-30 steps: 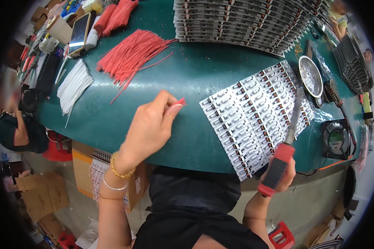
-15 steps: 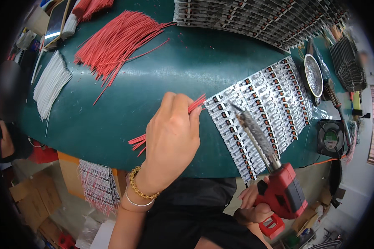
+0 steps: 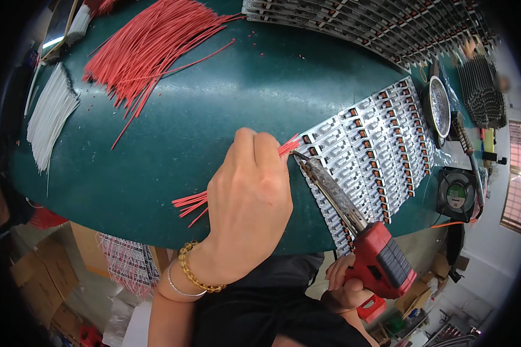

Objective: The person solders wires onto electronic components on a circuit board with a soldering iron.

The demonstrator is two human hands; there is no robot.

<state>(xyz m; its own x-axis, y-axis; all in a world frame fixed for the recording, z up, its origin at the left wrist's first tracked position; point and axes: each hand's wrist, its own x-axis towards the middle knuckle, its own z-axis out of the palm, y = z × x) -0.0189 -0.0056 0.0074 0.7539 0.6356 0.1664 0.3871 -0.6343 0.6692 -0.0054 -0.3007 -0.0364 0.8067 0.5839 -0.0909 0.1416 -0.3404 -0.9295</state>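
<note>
My left hand (image 3: 249,202) is closed round a small bundle of red wires (image 3: 191,201). Their short ends stick out past the fingertips, at the upper left corner of a panel of small metal-and-white parts (image 3: 362,144). In my right hand (image 3: 346,284) is a red soldering gun (image 3: 382,260), gripped by its handle. Its dark tip (image 3: 300,155) meets the panel's corner right beside the wire ends; whether it touches a wire I cannot tell. My left fingertips are partly hidden behind the hand.
A big pile of red wires (image 3: 150,49) and a bunch of white wires (image 3: 51,118) lie on the green table (image 3: 185,127). Stacked panels (image 3: 359,29) stand at the back. To the right are a metal dish (image 3: 439,107) and a small fan (image 3: 457,191).
The soldering gun's tip has come left and slightly down, from over the panel to its corner by the wire ends. My left hand has shifted slightly right with the wires.
</note>
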